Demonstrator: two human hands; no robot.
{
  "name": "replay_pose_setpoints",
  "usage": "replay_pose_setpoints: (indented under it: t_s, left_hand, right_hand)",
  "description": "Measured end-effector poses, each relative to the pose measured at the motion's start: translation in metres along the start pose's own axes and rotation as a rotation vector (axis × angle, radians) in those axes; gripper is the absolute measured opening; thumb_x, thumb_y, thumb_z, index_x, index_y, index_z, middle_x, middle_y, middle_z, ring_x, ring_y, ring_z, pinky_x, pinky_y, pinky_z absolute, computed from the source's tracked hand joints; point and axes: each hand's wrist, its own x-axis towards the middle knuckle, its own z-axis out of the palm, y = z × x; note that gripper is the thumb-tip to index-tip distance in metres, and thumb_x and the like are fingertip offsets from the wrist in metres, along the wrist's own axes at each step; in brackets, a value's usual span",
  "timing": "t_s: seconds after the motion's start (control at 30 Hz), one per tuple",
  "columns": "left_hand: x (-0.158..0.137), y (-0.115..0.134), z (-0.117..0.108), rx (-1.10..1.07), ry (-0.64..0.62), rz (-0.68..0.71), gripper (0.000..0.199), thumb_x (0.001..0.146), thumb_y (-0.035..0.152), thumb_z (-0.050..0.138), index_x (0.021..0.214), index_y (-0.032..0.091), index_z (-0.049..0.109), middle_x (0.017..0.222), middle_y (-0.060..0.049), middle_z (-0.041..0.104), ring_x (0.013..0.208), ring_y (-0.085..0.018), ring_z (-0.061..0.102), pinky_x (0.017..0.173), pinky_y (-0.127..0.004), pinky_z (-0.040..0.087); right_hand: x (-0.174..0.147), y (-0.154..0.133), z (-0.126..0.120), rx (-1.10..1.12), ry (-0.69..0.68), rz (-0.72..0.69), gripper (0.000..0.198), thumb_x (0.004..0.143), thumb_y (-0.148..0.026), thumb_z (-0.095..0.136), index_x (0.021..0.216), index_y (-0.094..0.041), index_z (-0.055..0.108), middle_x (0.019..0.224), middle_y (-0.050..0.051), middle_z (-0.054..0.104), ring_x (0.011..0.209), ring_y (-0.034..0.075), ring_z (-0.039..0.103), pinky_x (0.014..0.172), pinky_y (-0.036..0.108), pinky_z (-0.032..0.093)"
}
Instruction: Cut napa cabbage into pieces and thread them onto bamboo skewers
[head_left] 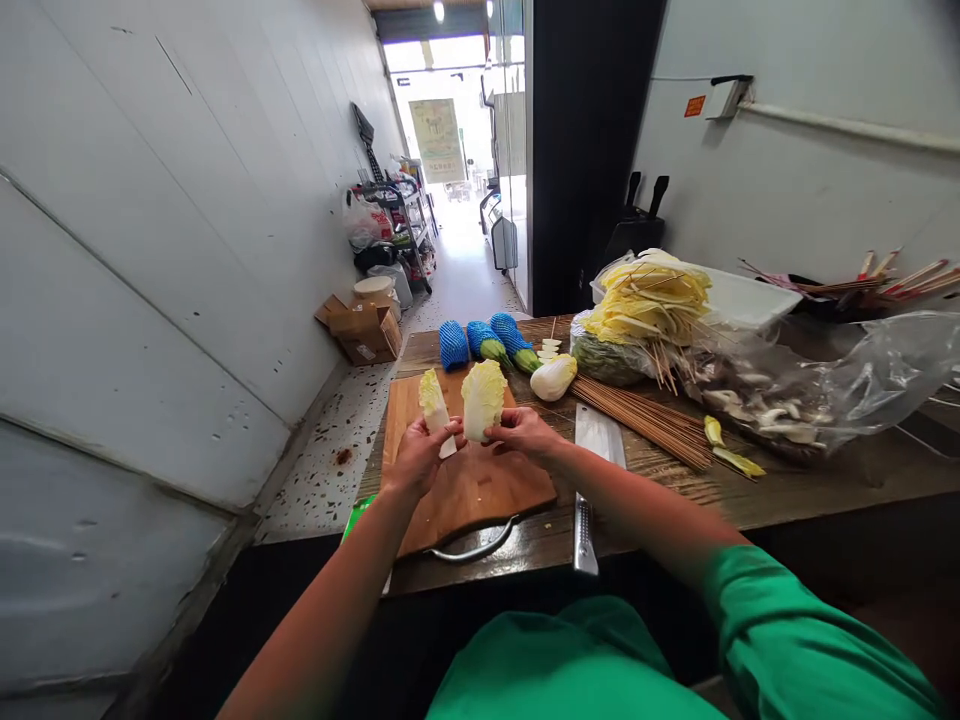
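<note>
Head view: a person's two bare hands are working around the centre of the frame, above a wooden board (480, 492).
Left hand: the left hand (420, 455) is pinching the lower part of a narrow leaf (433, 398) of cabbage, its grip closing thumb against fingers.
Right hand: the right hand (523, 432) is gripping a broad leaf (484, 395) by its lower right edge, thumb and fingers pressing together in a small grip.
Leaves: both are standing nearly upright side by side at the centre, the narrow one tilting a little; whether the left fingertips are also touching the broad one, I cannot tell.
Board: it is lying on the tabletop (810, 490), its metal handle (480, 550) pointing toward the bottom of the frame.
Cleaver: a cleaver (600, 435) is lying right of the board, partly hiding under the right forearm.
Cabbage: a small whole cabbage (554, 379) is resting right of centre, near a bundle of sticks (649, 425).
Blue nets: three blue nets (453, 345) are sitting beyond the board; two are showing green vegetables (491, 350) at their ends.
Right side: a yellow pile of skewered leaves (652, 298) is rising at upper right, with mushrooms (780, 412) lying below it in clear plastic (892, 365).
Upper left: a cardboard box (364, 332) is standing on the floor (319, 470).
</note>
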Motion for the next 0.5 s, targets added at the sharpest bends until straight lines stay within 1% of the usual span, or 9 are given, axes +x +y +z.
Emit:
replay_pose_setpoints:
  t_s: [0.07, 0.13, 0.2, 0.27, 0.33, 0.43, 0.5]
  left_hand:
    - [0.003, -0.002, -0.001, 0.032, -0.058, -0.014, 0.041, 0.059, 0.02, 0.076, 0.093, 0.015, 0.055, 0.082, -0.002, 0.065, 0.063, -0.01, 0.061, 0.058, -0.023, 0.053]
    - [0.006, -0.005, 0.001, 0.069, -0.071, 0.003, 0.055, 0.058, 0.023, 0.077, 0.106, 0.017, 0.052, 0.084, -0.002, 0.065, 0.061, -0.01, 0.061, 0.054, -0.021, 0.051]
    - [0.009, -0.008, 0.003, 0.153, -0.005, 0.004, 0.076, 0.056, 0.025, 0.079, 0.122, 0.018, 0.043, 0.08, -0.002, 0.065, 0.054, -0.009, 0.058, 0.047, -0.018, 0.046]
    - [0.014, -0.009, 0.003, 0.267, 0.063, -0.03, 0.091, 0.052, 0.023, 0.081, 0.13, 0.016, 0.036, 0.076, -0.003, 0.065, 0.05, -0.009, 0.055, 0.042, -0.018, 0.042]
    - [0.019, -0.007, -0.002, 0.379, 0.126, -0.024, 0.093, 0.05, 0.021, 0.082, 0.131, 0.015, 0.037, 0.08, -0.005, 0.066, 0.054, -0.011, 0.057, 0.043, -0.018, 0.041]
    - [0.024, -0.003, -0.014, 0.498, 0.217, 0.062, 0.089, 0.048, 0.019, 0.082, 0.128, 0.015, 0.044, 0.09, -0.007, 0.065, 0.063, -0.014, 0.059, 0.045, -0.019, 0.043]
    - [0.026, -0.002, -0.019, 0.512, 0.201, 0.055, 0.088, 0.048, 0.019, 0.082, 0.127, 0.014, 0.044, 0.093, -0.008, 0.065, 0.063, -0.015, 0.059, 0.044, -0.019, 0.043]
  right_hand:
    - [0.002, 0.004, -0.004, 0.042, 0.017, 0.058, 0.027, 0.066, -0.035, 0.07, 0.081, -0.013, 0.064, 0.07, 0.002, 0.066, 0.057, 0.009, 0.059, 0.051, 0.02, 0.047]
    - [0.006, 0.006, -0.004, 0.062, 0.03, 0.104, 0.026, 0.065, -0.033, 0.072, 0.078, -0.012, 0.063, 0.066, 0.002, 0.066, 0.05, 0.008, 0.056, 0.047, 0.019, 0.046]
    - [0.009, 0.006, 0.0, 0.06, 0.037, 0.133, 0.023, 0.065, -0.031, 0.072, 0.072, -0.011, 0.062, 0.061, 0.001, 0.064, 0.045, 0.006, 0.053, 0.042, 0.016, 0.042]
    - [0.012, 0.005, 0.003, 0.041, 0.04, 0.154, 0.021, 0.066, -0.028, 0.073, 0.065, -0.012, 0.061, 0.053, -0.002, 0.062, 0.041, 0.005, 0.05, 0.037, 0.014, 0.038]
    - [0.012, 0.005, 0.004, 0.021, 0.037, 0.179, 0.02, 0.068, -0.025, 0.071, 0.061, -0.012, 0.059, 0.049, -0.003, 0.06, 0.038, 0.004, 0.049, 0.034, 0.013, 0.036]
    - [0.01, 0.006, 0.0, 0.01, 0.03, 0.237, 0.018, 0.073, -0.021, 0.067, 0.06, -0.012, 0.057, 0.049, -0.002, 0.06, 0.036, 0.006, 0.051, 0.031, 0.013, 0.035]
    - [0.01, 0.007, -0.003, 0.012, 0.025, 0.283, 0.018, 0.075, -0.021, 0.063, 0.062, -0.011, 0.056, 0.05, 0.0, 0.061, 0.036, 0.007, 0.053, 0.028, 0.014, 0.034]
